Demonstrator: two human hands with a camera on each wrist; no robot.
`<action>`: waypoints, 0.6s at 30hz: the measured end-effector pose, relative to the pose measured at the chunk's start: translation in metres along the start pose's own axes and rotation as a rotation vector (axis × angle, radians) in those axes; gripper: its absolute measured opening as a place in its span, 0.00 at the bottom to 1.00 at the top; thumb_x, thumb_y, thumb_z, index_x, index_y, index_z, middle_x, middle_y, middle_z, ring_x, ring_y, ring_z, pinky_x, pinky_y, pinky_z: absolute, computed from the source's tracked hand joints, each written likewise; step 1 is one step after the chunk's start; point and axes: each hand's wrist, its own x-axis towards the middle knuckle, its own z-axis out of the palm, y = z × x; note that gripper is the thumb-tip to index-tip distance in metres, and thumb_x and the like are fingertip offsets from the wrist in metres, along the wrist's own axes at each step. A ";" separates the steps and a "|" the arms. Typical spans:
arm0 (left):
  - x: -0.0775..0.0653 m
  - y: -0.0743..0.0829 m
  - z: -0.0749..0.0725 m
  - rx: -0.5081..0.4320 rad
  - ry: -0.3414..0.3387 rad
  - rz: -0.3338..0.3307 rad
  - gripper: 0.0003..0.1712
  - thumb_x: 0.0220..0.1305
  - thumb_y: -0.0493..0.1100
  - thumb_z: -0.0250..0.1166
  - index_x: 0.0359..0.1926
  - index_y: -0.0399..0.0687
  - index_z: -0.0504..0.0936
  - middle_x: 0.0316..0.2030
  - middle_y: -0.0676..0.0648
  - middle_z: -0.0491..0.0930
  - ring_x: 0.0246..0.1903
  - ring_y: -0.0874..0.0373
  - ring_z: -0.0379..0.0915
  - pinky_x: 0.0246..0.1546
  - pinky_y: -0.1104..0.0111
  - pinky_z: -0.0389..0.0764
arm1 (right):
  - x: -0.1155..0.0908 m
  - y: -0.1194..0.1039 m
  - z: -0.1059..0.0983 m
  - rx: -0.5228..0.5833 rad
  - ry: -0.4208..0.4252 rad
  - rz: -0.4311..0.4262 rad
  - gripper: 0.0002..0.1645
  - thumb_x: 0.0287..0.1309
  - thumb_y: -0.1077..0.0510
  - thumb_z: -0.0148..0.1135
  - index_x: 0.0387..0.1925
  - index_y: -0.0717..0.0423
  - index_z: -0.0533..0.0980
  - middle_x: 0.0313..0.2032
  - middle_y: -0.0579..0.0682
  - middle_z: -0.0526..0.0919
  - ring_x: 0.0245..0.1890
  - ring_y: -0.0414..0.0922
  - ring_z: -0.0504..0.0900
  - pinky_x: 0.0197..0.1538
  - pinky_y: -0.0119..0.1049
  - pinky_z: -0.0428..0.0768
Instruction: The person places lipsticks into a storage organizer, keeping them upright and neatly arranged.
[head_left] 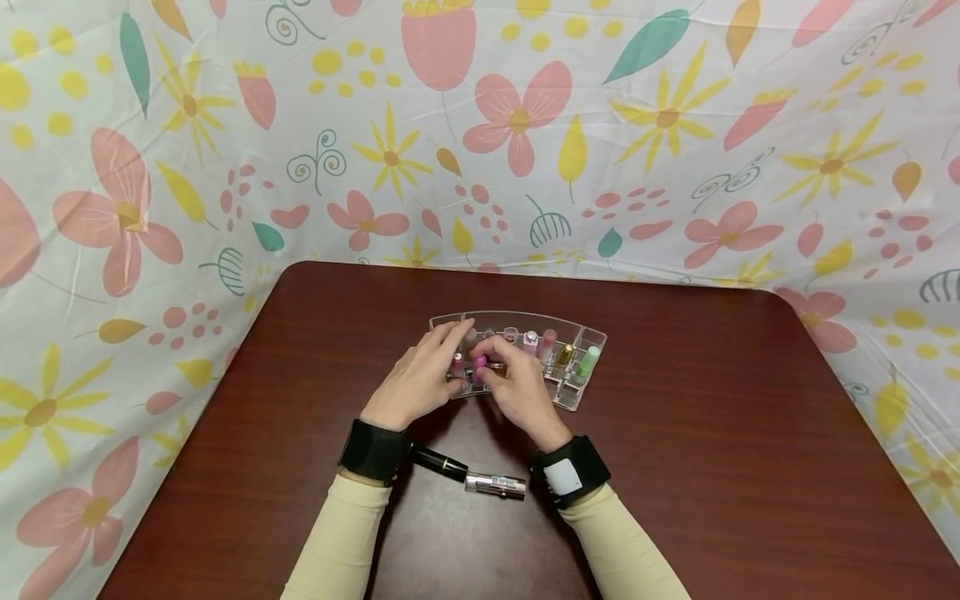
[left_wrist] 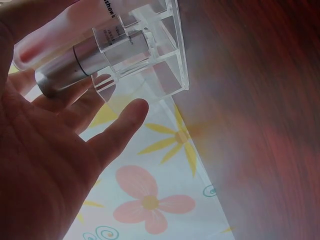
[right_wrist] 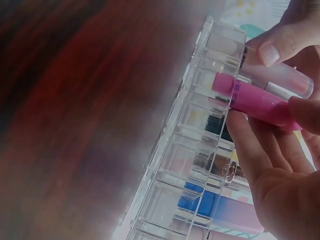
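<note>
A clear makeup organizer [head_left: 585, 321] stands on the table with several cosmetic tubes in its compartments. My right hand [head_left: 517, 387] pinches a bright pink cosmetic tube [right_wrist: 257, 102], whose lower end is in a front compartment of the organizer. At the organizer's left end is my left hand [head_left: 420, 379], fingers extended over it. In the right wrist view the left thumb [right_wrist: 280, 47] lies against a pale pink lip gloss tube [right_wrist: 285, 77]. A silver-grey tube [left_wrist: 75, 67] stands close to the left fingers in the left wrist view.
On the brown table [head_left: 712, 458], nearer the body, lie a black tube [head_left: 438, 463] and a silver tube [head_left: 495, 486], end to end. Toward the organizer's right end stand a gold-capped bottle [head_left: 566, 355] and a green tube [head_left: 588, 361]. A flowered cloth [head_left: 517, 208] hangs behind.
</note>
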 end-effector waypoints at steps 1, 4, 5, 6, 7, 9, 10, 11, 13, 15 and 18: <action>0.000 0.000 0.000 0.000 0.001 0.000 0.53 0.56 0.39 0.76 0.78 0.52 0.57 0.70 0.44 0.68 0.65 0.48 0.71 0.59 0.52 0.79 | 0.000 0.000 0.000 -0.006 -0.002 -0.002 0.12 0.57 0.70 0.66 0.41 0.54 0.82 0.41 0.51 0.89 0.49 0.45 0.87 0.54 0.46 0.82; 0.000 -0.001 0.000 0.000 0.006 0.006 0.53 0.56 0.39 0.76 0.78 0.51 0.58 0.70 0.43 0.69 0.66 0.47 0.70 0.61 0.52 0.78 | -0.001 0.000 0.000 -0.016 -0.008 -0.014 0.12 0.58 0.70 0.66 0.42 0.54 0.82 0.41 0.52 0.89 0.48 0.45 0.86 0.53 0.45 0.82; 0.000 -0.001 0.001 -0.001 0.009 0.008 0.53 0.56 0.39 0.76 0.78 0.51 0.58 0.70 0.43 0.69 0.66 0.47 0.70 0.61 0.52 0.78 | -0.001 0.000 0.000 -0.024 -0.009 -0.016 0.12 0.59 0.70 0.66 0.42 0.54 0.82 0.42 0.52 0.89 0.47 0.45 0.86 0.53 0.44 0.81; 0.000 -0.001 0.001 0.000 0.010 0.010 0.53 0.56 0.39 0.76 0.78 0.51 0.58 0.69 0.43 0.69 0.66 0.47 0.70 0.61 0.52 0.78 | -0.001 -0.001 0.000 -0.030 -0.010 -0.018 0.12 0.59 0.70 0.66 0.42 0.54 0.82 0.42 0.52 0.89 0.47 0.45 0.86 0.53 0.44 0.81; -0.001 -0.001 0.001 0.000 0.008 0.008 0.53 0.56 0.39 0.76 0.78 0.51 0.58 0.70 0.43 0.69 0.67 0.47 0.70 0.61 0.52 0.78 | -0.001 -0.001 0.000 -0.039 -0.012 -0.020 0.12 0.59 0.70 0.66 0.42 0.54 0.82 0.41 0.52 0.89 0.46 0.45 0.85 0.52 0.44 0.81; -0.001 -0.001 0.001 0.002 0.002 0.004 0.53 0.57 0.39 0.76 0.79 0.52 0.57 0.70 0.43 0.68 0.67 0.47 0.69 0.61 0.52 0.78 | -0.001 -0.001 0.001 -0.062 -0.014 -0.015 0.12 0.59 0.70 0.66 0.41 0.53 0.82 0.41 0.51 0.89 0.45 0.45 0.85 0.51 0.43 0.81; -0.001 -0.001 0.001 0.002 0.000 0.002 0.53 0.57 0.39 0.76 0.79 0.52 0.57 0.70 0.43 0.68 0.67 0.47 0.69 0.60 0.52 0.79 | -0.002 -0.002 0.001 -0.072 -0.014 -0.011 0.12 0.59 0.69 0.66 0.41 0.53 0.83 0.41 0.50 0.89 0.45 0.45 0.85 0.51 0.43 0.81; -0.001 -0.001 0.001 0.003 -0.002 0.001 0.53 0.57 0.39 0.76 0.79 0.52 0.57 0.70 0.43 0.68 0.67 0.47 0.69 0.60 0.52 0.79 | -0.002 -0.002 0.001 -0.081 -0.015 -0.007 0.11 0.59 0.69 0.67 0.41 0.52 0.83 0.41 0.50 0.89 0.45 0.45 0.85 0.51 0.43 0.81; -0.001 -0.001 0.001 0.003 -0.004 -0.001 0.53 0.58 0.39 0.75 0.79 0.53 0.56 0.70 0.43 0.68 0.67 0.47 0.69 0.60 0.52 0.79 | -0.002 -0.002 0.001 -0.099 -0.015 -0.001 0.11 0.59 0.69 0.67 0.40 0.52 0.83 0.41 0.49 0.89 0.45 0.45 0.85 0.51 0.43 0.81; -0.001 -0.001 0.001 0.004 -0.004 0.000 0.53 0.58 0.39 0.75 0.79 0.53 0.56 0.70 0.43 0.68 0.67 0.46 0.69 0.59 0.52 0.79 | -0.002 -0.003 0.001 -0.103 -0.017 0.009 0.11 0.59 0.69 0.67 0.40 0.52 0.83 0.42 0.50 0.89 0.46 0.46 0.86 0.52 0.44 0.81; -0.001 -0.001 0.000 0.005 -0.004 0.002 0.53 0.58 0.39 0.75 0.79 0.53 0.56 0.70 0.43 0.68 0.67 0.46 0.69 0.60 0.53 0.79 | -0.002 -0.003 0.000 -0.101 -0.021 0.018 0.11 0.59 0.68 0.67 0.41 0.52 0.83 0.42 0.50 0.89 0.47 0.46 0.86 0.53 0.45 0.81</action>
